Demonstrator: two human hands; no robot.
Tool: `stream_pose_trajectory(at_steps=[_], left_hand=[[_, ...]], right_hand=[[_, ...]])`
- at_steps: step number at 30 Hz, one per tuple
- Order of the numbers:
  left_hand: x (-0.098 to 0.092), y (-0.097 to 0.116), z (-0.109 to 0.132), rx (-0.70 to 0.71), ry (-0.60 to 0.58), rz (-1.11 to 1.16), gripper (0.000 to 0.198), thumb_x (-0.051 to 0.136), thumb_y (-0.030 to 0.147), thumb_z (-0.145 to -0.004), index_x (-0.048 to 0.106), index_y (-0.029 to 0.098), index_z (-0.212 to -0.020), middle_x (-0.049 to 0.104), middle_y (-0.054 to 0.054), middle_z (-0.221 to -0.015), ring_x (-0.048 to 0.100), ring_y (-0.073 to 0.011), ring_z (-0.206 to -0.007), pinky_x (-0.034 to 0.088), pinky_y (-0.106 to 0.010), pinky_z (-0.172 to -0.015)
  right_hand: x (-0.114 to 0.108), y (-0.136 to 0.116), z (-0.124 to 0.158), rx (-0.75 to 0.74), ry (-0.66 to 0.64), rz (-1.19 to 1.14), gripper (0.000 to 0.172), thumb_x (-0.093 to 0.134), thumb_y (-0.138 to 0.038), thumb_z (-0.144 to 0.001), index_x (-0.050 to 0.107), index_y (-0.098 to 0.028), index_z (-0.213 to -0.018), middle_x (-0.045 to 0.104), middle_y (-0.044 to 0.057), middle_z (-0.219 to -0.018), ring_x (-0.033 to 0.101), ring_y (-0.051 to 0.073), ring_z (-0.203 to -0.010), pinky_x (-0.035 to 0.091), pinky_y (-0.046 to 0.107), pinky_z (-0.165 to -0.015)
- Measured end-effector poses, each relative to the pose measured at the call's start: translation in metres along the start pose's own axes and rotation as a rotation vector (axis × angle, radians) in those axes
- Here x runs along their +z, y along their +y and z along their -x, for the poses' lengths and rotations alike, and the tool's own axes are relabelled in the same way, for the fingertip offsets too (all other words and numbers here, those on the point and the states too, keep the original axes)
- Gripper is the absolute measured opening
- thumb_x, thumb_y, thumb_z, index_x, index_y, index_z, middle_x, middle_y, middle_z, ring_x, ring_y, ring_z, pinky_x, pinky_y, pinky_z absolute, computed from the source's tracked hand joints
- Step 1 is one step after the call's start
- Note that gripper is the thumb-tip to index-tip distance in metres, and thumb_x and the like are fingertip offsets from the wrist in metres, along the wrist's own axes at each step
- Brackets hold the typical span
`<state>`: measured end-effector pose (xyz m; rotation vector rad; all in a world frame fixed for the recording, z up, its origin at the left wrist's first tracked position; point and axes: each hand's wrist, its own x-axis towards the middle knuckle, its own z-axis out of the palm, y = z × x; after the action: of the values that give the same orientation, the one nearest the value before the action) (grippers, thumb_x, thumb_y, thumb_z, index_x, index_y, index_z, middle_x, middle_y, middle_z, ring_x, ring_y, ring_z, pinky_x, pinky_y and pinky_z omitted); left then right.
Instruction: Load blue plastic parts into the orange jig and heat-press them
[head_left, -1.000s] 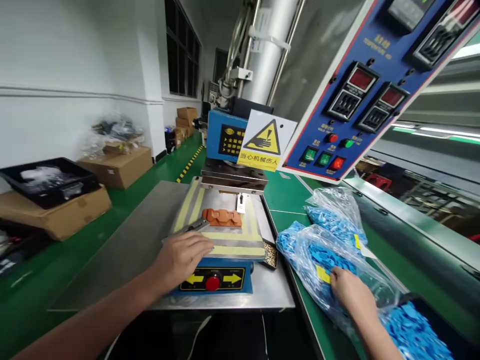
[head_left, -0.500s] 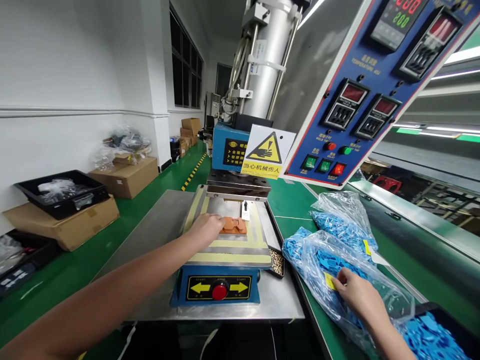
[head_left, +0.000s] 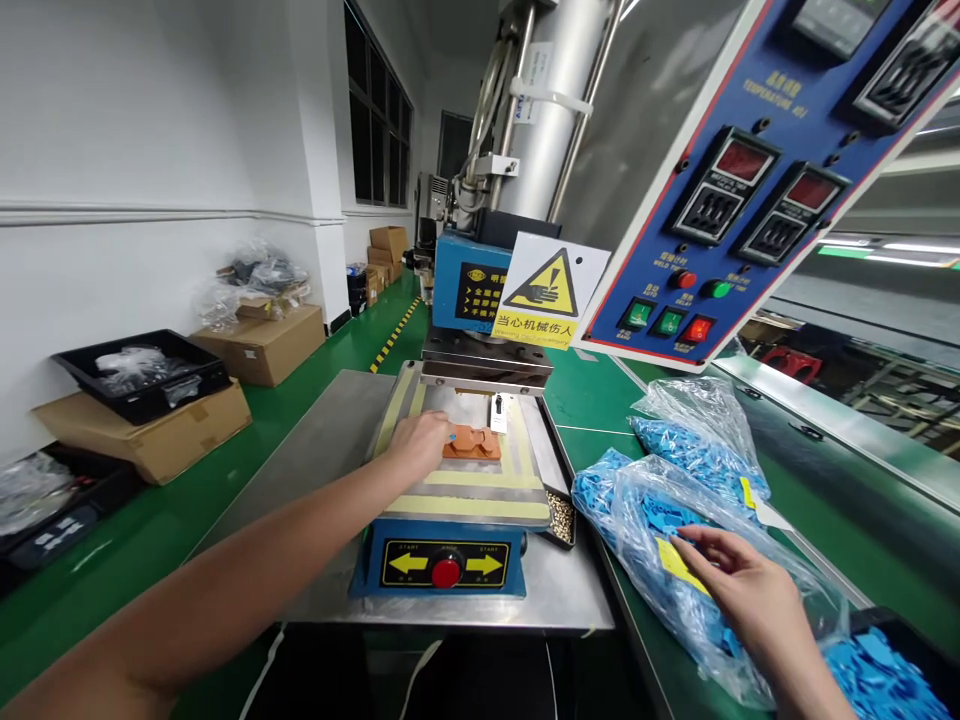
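My left hand is at the left end of an orange fixture block on the press table. Its fingers are closed together, and a speck of blue, apparently a small blue plastic piece, shows at their tips. Most of that piece is hidden by the fingers. Over an open clear bag of blue plastic pieces, my right hand hovers near a yellow label. Thumb and fingers are apart there, with nothing visible between them.
Above the fixture hangs the press head with a warning sign. A red button sits at the front. Beside the table are a tray of small brass parts, a second bag and a bin of blue pieces.
A bit of blue now shows at my left fingertips by the fixture. My right hand's fingers have spread from a closer pinch over the bag. The camera view has shifted slightly.
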<state>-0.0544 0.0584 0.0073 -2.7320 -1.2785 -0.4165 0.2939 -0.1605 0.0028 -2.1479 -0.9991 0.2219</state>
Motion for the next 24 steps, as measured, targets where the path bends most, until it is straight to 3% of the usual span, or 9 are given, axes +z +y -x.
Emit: stream_pose_trajectory(at_steps=[3,8,13,17,24], left_hand=[[0.004,-0.002,0.008,0.04,0.002,0.021,0.027,0.046,0.014,-0.088,0.068,0.02,-0.102,0.069,-0.006,-0.094,0.062,-0.0212,-0.089,0.043,-0.028,-0.066],[0.006,0.011,0.024,0.077,-0.015,-0.119,0.031,0.047,0.008,-0.085,0.064,0.013,-0.11,0.062,-0.014,-0.121,0.055,-0.027,-0.109,0.043,-0.037,-0.081],[0.003,0.02,0.025,0.035,0.048,-0.116,0.02,0.048,0.013,-0.087,0.064,0.014,-0.098,0.067,-0.014,-0.106,0.053,-0.0276,-0.109,0.04,-0.039,-0.083],[0.0,0.017,0.026,0.028,0.058,-0.067,0.023,0.048,0.013,-0.087,0.059,0.014,-0.107,0.067,-0.013,-0.101,0.055,-0.0257,-0.102,0.039,-0.038,-0.081],[0.002,0.021,0.027,0.011,0.047,-0.131,0.033,0.045,0.007,-0.085,0.059,0.013,-0.115,0.065,-0.013,-0.104,0.054,-0.0285,-0.1,0.036,-0.043,-0.082]], right_hand=[[0.021,-0.038,0.02,-0.102,-0.172,-0.391,0.037,0.074,-0.049,-0.058,0.068,-0.019,-0.078,0.068,0.006,-0.074,0.061,0.02,-0.066,0.048,0.029,-0.059],[0.076,-0.1,0.035,-0.168,-0.459,-0.623,0.033,0.079,-0.045,-0.058,0.067,-0.016,-0.067,0.061,0.0,-0.056,0.053,0.012,-0.052,0.044,0.026,-0.053],[0.125,-0.141,0.024,-0.129,-0.548,-0.754,0.043,0.084,-0.043,-0.049,0.071,-0.013,-0.077,0.068,0.003,-0.064,0.059,0.014,-0.059,0.048,0.029,-0.061],[0.153,-0.16,0.009,-0.281,-0.52,-0.615,0.044,0.078,-0.045,-0.056,0.072,-0.012,-0.085,0.073,0.007,-0.075,0.065,0.018,-0.067,0.05,0.031,-0.065],[0.178,-0.186,0.002,-0.574,-0.238,-0.092,0.015,0.065,-0.022,-0.075,0.073,-0.014,-0.086,0.071,0.011,-0.089,0.065,0.021,-0.075,0.047,0.032,-0.073]])
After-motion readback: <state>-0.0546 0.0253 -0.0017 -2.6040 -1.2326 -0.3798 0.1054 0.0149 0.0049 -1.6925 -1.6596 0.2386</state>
